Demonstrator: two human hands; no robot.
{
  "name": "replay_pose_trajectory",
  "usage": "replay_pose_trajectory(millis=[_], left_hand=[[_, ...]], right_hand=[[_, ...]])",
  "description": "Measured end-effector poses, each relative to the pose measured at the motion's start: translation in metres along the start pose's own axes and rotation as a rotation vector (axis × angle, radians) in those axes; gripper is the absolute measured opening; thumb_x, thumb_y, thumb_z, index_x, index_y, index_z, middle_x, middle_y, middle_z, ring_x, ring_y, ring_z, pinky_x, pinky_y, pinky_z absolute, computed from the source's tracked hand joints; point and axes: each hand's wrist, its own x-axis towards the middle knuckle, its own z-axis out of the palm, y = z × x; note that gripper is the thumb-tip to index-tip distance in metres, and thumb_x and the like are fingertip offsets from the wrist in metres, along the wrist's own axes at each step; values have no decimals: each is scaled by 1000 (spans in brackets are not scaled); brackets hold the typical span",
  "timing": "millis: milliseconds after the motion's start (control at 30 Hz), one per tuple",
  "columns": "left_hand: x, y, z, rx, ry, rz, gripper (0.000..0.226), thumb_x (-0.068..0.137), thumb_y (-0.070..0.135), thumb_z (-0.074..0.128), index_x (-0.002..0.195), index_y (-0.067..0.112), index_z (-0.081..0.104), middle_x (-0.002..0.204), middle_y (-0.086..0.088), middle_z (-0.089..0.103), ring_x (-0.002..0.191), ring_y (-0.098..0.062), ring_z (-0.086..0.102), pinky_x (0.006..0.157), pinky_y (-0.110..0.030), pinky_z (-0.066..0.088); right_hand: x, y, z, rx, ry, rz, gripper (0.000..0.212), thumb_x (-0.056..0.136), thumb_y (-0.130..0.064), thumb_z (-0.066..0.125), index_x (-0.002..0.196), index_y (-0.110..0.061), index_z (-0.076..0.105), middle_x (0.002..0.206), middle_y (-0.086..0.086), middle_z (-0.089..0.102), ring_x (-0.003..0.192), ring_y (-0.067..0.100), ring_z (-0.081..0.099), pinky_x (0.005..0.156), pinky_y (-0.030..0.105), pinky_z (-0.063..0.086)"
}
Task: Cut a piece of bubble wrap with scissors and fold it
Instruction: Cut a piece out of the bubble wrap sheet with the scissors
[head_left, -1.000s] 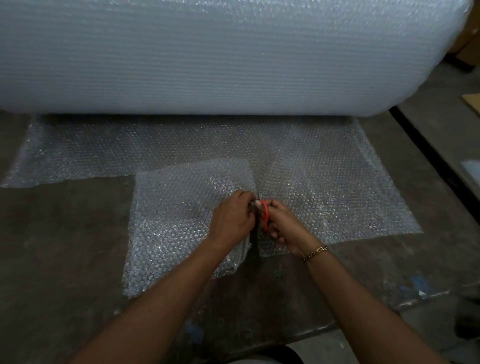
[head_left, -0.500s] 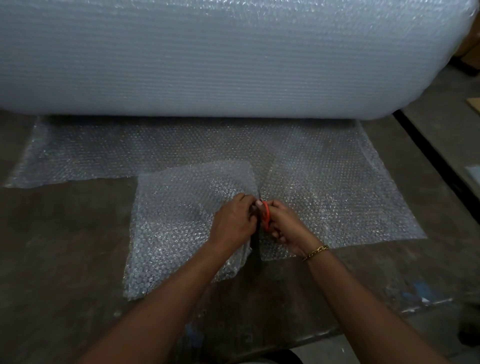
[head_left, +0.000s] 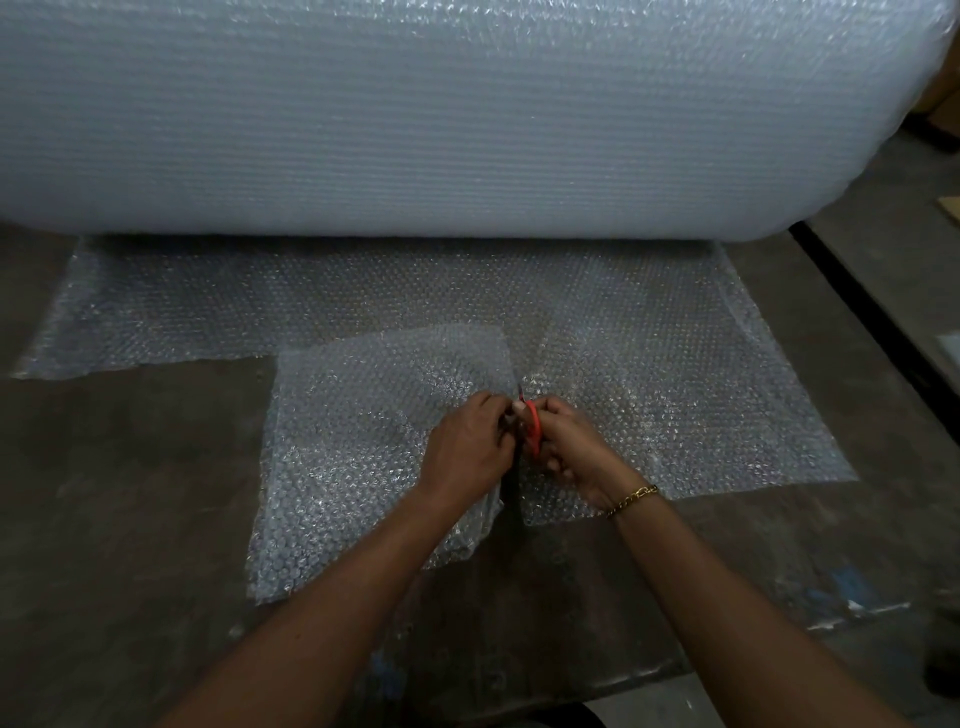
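Note:
A huge roll of bubble wrap (head_left: 467, 114) lies across the back, and its loose sheet (head_left: 675, 395) spreads toward me over the dark table (head_left: 130, 493). A cut runs up the sheet at the middle. Left of the cut, a folded-over flap of bubble wrap (head_left: 353, 441) lies doubled. My left hand (head_left: 467, 447) grips that flap's edge beside the cut. My right hand (head_left: 566, 447) holds red-handled scissors (head_left: 531, 428), whose blades point away from me into the sheet; the blade tips are barely visible.
The table's right edge (head_left: 878, 332) is a dark strip, with grey floor beyond. Cardboard pieces (head_left: 950, 208) lie at the far right. The table's front edge (head_left: 649, 670) is close to me, with blue marks on it.
Both hands and the scissors have crept slightly farther up the sheet, away from me, and the cut is a little longer. The grips are unchanged.

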Motion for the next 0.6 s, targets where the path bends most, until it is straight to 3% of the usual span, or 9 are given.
replay_pose_trajectory(millis=[267,467,600], left_hand=[[1,0,-1,-6,-16,-14,22,92,21,61,114,19,65,108,3,61,90,-16,60,75,-36,52],[2,1,-1,6,-17,-15,21,93,22,60,113,18,64,106,2,61,89,-17,59,72,-33,49],[1,0,-1,4,-15,-12,20,94,23,60,113,19,63,106,2,61,90,-17,59,74,-36,51]], right_hand=[[3,2,-2,-5,-3,-22,13,96,-36,65,99,-23,63,60,-7,56,41,4,39,34,18,25],[7,-5,-1,22,-7,-1,28,94,-48,64,100,-21,60,61,-7,57,43,5,40,38,18,24],[10,-5,-2,8,-5,-7,26,95,-45,64,102,-20,61,56,-10,54,42,4,40,37,18,25]])
